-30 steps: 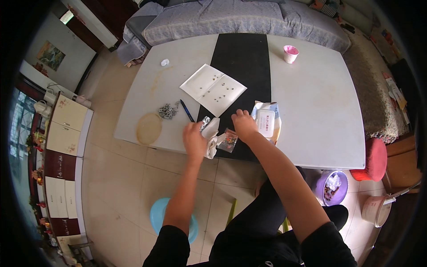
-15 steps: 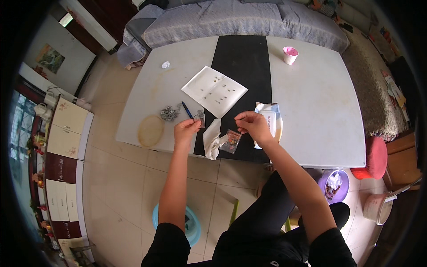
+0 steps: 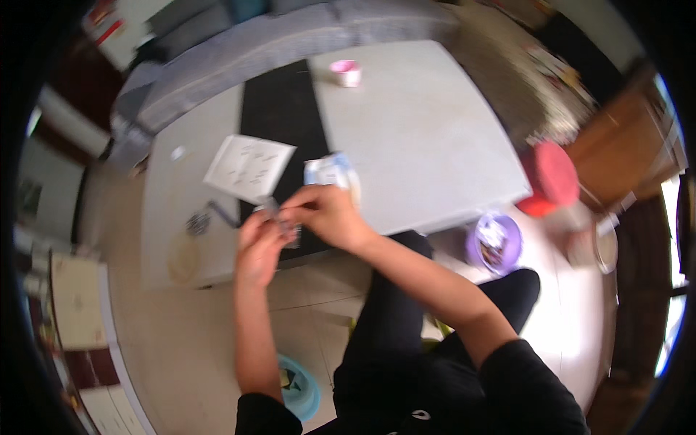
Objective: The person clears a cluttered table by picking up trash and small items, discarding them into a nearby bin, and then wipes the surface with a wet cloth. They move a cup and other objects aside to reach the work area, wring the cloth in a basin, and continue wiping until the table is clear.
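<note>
While the left hand (image 3: pixel 262 245) and right hand (image 3: pixel 330 214) met, fingers pinched on what seemed a small greyish packet (image 3: pixel 272 206), blur hid their exact placement. Light, level handling by both hands above the tabletop (image 3: pixel 420 138) looked wise, since the white sheet (image 3: pixel 254 190) with its dark specks (image 3: pixel 259 174) lay just beyond and a knock could scatter them.

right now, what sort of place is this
Most likely a living room in a home: a long covered sofa stands behind a broad table, with a red stool near its right corner.
</note>
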Tool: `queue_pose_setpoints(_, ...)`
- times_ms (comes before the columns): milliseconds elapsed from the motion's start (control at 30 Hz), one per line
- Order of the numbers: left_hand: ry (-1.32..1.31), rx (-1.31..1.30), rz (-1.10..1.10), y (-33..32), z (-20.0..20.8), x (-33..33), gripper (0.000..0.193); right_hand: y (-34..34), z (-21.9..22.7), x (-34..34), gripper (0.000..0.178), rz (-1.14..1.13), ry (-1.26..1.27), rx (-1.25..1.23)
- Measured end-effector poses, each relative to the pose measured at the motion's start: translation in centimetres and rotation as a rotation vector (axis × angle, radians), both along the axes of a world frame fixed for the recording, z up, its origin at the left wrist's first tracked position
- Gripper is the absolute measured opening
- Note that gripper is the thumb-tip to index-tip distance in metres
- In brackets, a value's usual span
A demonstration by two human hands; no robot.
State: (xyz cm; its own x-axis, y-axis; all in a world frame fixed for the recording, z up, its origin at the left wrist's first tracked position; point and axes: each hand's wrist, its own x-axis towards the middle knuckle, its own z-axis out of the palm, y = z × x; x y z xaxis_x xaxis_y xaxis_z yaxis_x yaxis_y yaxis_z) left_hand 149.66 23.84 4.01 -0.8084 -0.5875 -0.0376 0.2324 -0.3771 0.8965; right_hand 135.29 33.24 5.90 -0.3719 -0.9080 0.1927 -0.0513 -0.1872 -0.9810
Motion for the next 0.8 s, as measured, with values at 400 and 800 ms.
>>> queue_pose_setpoints(400, -0.153, -0.164, 0.011, 3.0, -1.4, -1.4, 0.032, 4.2, -2.0, 1.0, 0.02, -0.216, 0.387, 0.127)
queue_pose_setpoints(800, -0.47, -0.502, 0.352, -5.1, -12.2, 2.5, 0.027, 20.8, -9.6, -10.7, 0.013, -0.716, 0.253, 0.463)
